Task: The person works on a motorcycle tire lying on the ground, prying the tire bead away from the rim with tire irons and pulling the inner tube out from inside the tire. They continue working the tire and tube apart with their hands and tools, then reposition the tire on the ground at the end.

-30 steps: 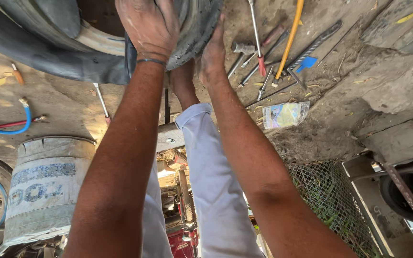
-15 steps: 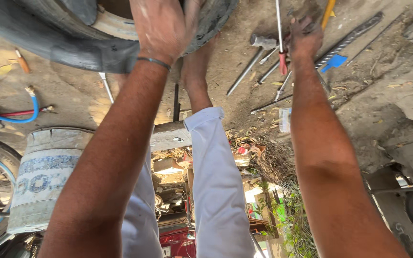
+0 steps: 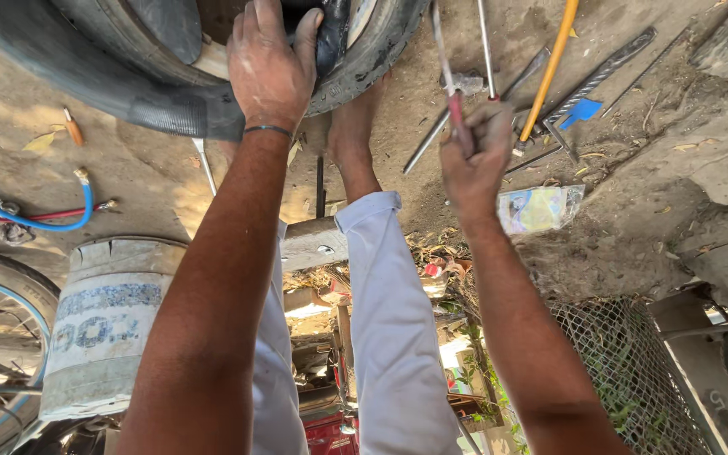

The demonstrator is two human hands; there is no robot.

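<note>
Our left hand [image 3: 271, 72] still grips the tyre [image 3: 128, 76], while our right hand [image 3: 475, 156] has left it, fingers now clenched on a red-handled tool [image 3: 450, 80] beside it.

Sunlit dirt ground [image 3: 145, 181], wire mesh fence [image 3: 625, 371], worn bucket [image 3: 103, 329].
</note>
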